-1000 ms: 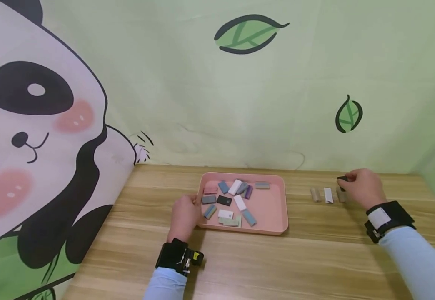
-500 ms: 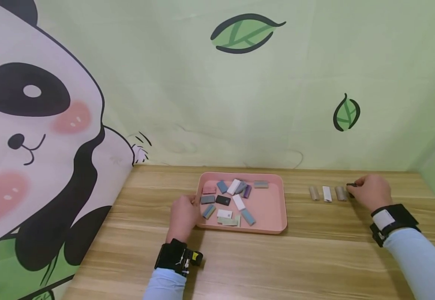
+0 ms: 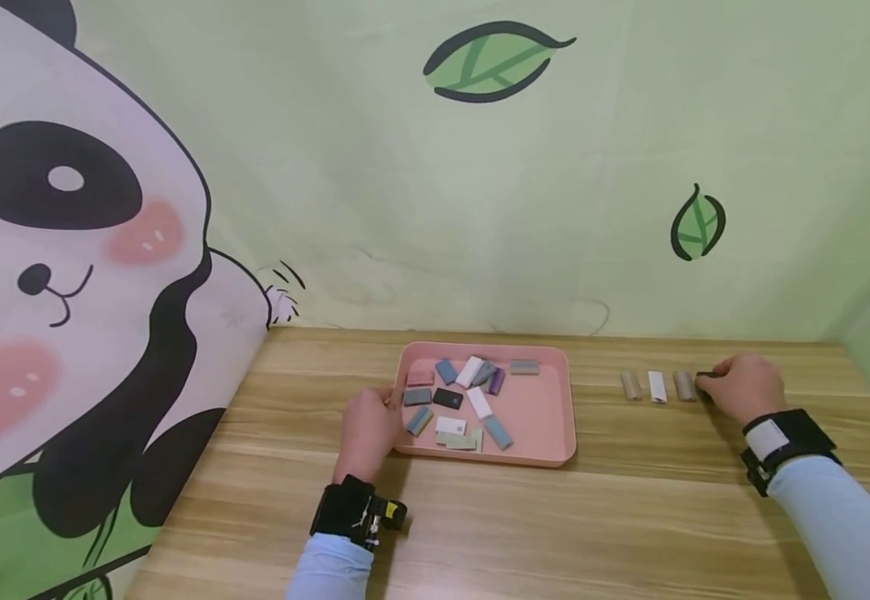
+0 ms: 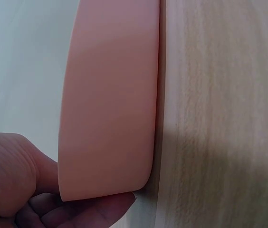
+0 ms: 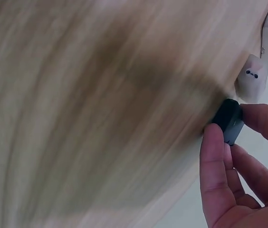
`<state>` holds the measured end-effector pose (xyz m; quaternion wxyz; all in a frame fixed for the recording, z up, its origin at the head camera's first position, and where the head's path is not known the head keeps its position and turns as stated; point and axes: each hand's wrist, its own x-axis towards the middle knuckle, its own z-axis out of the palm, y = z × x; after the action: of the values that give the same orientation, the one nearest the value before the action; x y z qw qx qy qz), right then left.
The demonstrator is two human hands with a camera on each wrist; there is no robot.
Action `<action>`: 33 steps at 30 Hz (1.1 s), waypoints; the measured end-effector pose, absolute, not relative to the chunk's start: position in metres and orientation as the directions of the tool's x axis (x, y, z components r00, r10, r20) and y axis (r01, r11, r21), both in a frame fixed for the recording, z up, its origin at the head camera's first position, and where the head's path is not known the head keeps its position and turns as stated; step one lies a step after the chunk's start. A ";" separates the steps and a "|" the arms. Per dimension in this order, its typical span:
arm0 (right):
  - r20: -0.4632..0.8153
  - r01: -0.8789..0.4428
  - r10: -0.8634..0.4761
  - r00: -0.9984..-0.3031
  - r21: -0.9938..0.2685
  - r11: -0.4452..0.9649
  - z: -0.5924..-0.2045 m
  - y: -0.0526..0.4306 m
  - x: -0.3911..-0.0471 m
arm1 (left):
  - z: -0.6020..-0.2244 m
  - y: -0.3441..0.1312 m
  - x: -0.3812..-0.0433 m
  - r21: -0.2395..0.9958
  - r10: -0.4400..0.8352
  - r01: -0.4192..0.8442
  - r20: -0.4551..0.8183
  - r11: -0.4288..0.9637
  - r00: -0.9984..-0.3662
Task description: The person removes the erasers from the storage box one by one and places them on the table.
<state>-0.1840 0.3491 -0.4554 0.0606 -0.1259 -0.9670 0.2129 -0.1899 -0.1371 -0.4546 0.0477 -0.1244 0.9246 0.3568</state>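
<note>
At the right end of a short row on the table, my right hand [image 3: 747, 388] pinches a small dark eraser [image 5: 229, 116] between thumb and fingertips. Just left of it lie a grey-brown eraser [image 3: 684, 387], a white eraser [image 3: 656, 387] and a beige eraser [image 3: 632, 386]. The right wrist view shows a tiny printed face on the neighbouring eraser [image 5: 252, 78]. My left hand [image 3: 369, 427] grips the left side of the pink tray [image 3: 547, 425], with fingers against its outer wall in the left wrist view. Several erasers, among them a black one [image 3: 447, 398], lie scattered inside the tray.
The wooden table [image 3: 525, 533] meets a green printed backdrop [image 3: 375, 183] just behind the tray and the row. A large panda print [image 3: 82, 275] covers the left side. Each wrist wears a black strap with a camera.
My right hand has moved a little right and lowered the dark eraser from above the grey-brown one to beside it. My left hand stays on the tray.
</note>
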 end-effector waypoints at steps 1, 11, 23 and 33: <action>0.060 0.222 0.273 -0.960 -0.426 0.877 -0.455 0.349 -0.184 | -0.454 -0.137 -0.190 0.646 -0.198 -0.269 -0.182 0.714 -0.963; 0.049 0.244 0.291 -0.956 -0.419 0.875 -0.457 0.351 -0.185 | -0.453 -0.138 -0.190 0.650 -0.204 -0.278 -0.190 0.707 -0.960; 0.068 0.228 0.274 -0.959 -0.384 0.895 -0.447 0.345 -0.187 | -0.454 -0.139 -0.193 0.651 -0.203 -0.277 -0.189 0.706 -0.961; 0.259 -0.033 0.089 -0.962 -0.430 0.902 -0.414 0.284 -0.195 | -0.454 -0.140 -0.191 0.662 -0.204 -0.261 -0.165 0.703 -0.965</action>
<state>-0.1954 0.2835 -0.4140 0.1376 -0.0144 -0.9655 0.2206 -0.1908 -0.1403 -0.4544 0.0395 -0.1262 0.9218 0.3645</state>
